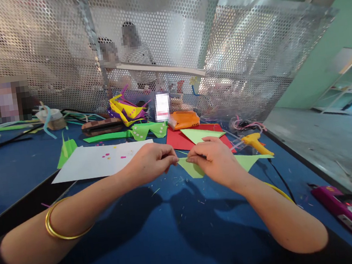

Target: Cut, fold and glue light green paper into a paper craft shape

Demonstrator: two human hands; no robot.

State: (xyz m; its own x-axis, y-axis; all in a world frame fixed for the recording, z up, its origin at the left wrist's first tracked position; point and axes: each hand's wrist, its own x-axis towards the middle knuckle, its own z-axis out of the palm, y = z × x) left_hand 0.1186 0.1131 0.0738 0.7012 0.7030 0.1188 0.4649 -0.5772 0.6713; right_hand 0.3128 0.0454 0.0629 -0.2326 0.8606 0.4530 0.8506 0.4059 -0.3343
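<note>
A light green paper cutout [195, 172], shaped like a glasses front, is held just above the table. My left hand [154, 162] has thumb and fingers pinched at its left corner. Fingers of my right hand [214, 159] are closed on its upper edge, and the palm hides its middle. Left of my hands lies a white sheet [83, 164] with small pink and yellow paper bits. Behind it rest finished-looking green paper glasses [148, 131] with pale squares on the frame. Beyond my right hand, a folded light green paper [200, 135] overlaps a red sheet [173, 141].
A yellow glue gun [253, 141] lies on the right, its cord trailing forward. Near the right edge is a magenta power strip [349, 209]. Yellow paper glasses [125, 110] and an orange object [184, 119] stand at the back, before a perforated metal screen [156, 23]. People are behind it.
</note>
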